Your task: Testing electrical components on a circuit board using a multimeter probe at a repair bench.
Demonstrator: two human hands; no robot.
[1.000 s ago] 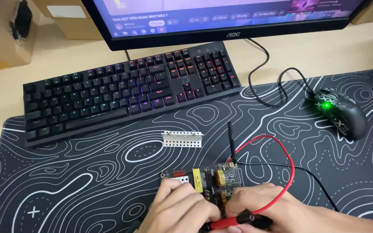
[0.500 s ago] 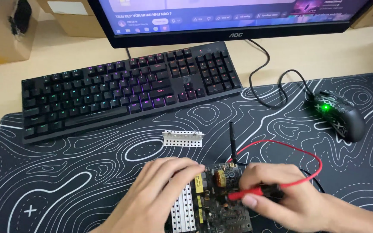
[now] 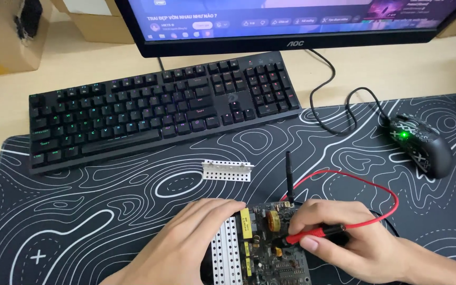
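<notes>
Our left hand (image 3: 186, 245) lies open-palmed, flat on the circuit board (image 3: 270, 248), which looks light, stiff and fragile; edges seem safest. Our right hand's (image 3: 344, 240) grip pinches the red probe (image 3: 312, 233), its tip on the board just left.

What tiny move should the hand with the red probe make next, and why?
Probably a slight lowering of the red probe until its tip settles on one point of the circuit board. The right hand holds the probe low over the components near the board's middle, while the left hand presses the board's left edge, steadying it.
</notes>
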